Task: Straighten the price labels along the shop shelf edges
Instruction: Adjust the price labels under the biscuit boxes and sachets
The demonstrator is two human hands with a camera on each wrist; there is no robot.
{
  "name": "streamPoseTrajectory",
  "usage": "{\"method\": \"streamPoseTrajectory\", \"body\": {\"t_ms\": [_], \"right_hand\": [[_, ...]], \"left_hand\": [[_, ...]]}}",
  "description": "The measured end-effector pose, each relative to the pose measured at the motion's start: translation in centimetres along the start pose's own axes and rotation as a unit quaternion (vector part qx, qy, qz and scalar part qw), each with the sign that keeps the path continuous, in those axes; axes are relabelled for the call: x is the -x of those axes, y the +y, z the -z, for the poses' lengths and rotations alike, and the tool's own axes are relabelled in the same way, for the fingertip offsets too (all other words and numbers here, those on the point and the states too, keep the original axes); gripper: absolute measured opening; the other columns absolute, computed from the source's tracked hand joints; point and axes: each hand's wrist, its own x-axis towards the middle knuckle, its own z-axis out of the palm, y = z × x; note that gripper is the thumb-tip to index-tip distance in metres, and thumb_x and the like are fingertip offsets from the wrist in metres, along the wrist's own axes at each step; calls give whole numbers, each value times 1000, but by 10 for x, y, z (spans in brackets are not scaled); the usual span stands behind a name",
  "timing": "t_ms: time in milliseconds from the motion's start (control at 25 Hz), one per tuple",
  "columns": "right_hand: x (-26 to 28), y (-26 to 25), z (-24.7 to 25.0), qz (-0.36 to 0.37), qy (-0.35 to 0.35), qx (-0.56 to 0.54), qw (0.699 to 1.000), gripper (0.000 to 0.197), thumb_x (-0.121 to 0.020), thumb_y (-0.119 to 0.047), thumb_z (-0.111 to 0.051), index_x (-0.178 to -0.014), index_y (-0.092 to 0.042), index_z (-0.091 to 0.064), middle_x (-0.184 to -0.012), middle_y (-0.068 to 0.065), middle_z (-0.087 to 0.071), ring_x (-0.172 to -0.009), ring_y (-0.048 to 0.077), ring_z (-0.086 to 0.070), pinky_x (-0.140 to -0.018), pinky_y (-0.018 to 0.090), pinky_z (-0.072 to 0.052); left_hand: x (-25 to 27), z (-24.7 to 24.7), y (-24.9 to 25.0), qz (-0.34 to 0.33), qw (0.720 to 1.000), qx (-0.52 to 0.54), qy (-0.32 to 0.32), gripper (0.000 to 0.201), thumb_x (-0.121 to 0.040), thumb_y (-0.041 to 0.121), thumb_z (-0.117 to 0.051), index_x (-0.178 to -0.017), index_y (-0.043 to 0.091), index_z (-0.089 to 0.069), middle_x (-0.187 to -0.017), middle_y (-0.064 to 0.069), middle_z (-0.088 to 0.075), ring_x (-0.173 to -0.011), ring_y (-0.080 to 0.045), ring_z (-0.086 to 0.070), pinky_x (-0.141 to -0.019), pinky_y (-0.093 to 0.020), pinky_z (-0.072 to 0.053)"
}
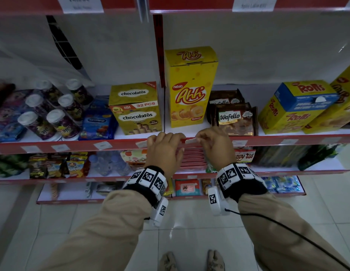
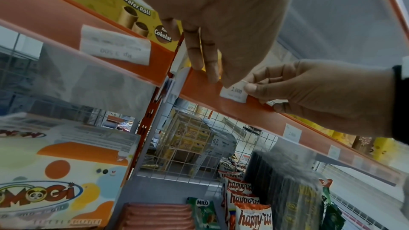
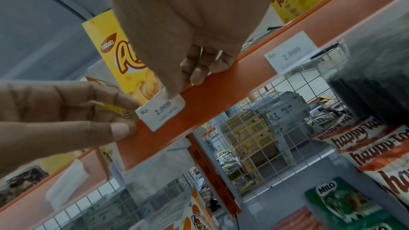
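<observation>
I hold a small white price label [image 3: 162,114] on the red shelf edge [image 3: 223,90], right under the tall yellow snack box [image 1: 189,89]. My right hand [image 1: 216,145] pinches the label's right end with the thumb on its face. My left hand [image 1: 164,151] curls over the edge beside the label's left end, fingers bent, thumb tip next to it. The label sits tilted on the strip. Another label [image 3: 289,52] sits further along to the right.
</observation>
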Motion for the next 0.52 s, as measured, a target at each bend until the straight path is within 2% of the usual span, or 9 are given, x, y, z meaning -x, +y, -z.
{"method": "streamPoseTrajectory", "body": {"t_ms": [120,320,400,520], "right_hand": [[1,3,-5,12,15,22,1000,7,-87,-11,-64,-91,-9,-70,-92,8,-61,-94,31,-53,-82,41,-44],[9,5,-2,56,-13,93,994,19,-81,-7,-65,-99,-8,-65,-99,12,-58,-96,32,-52,-81,38,-44],[12,5,0,73,-32,140,987,19,-78,-6,-67,-97,-7,-63,-98,14,-57,-93,35,-53,-75,40,-47],[11,3,1,91,-32,178,979,8,-81,-5,-65,-89,-4,-65,-90,16,-58,-86,36,-55,-64,42,-49]], "left_hand": [[-1,-4,3,-14,1000,-26,-7,33,-90,35,-54,-123,30,-56,-110,4,-57,-106,-24,-47,-88,-38,-25],[-3,-9,9,-24,998,-55,24,20,-88,33,-59,-107,27,-64,-99,0,-55,-97,-27,-49,-84,-41,-28],[-6,-10,8,-31,997,-68,29,16,-88,30,-61,-103,27,-66,-97,0,-56,-94,-27,-49,-83,-40,-26],[-8,-13,7,-33,995,-92,18,16,-87,21,-63,-101,29,-66,-96,2,-55,-93,-25,-49,-83,-39,-23]]}}
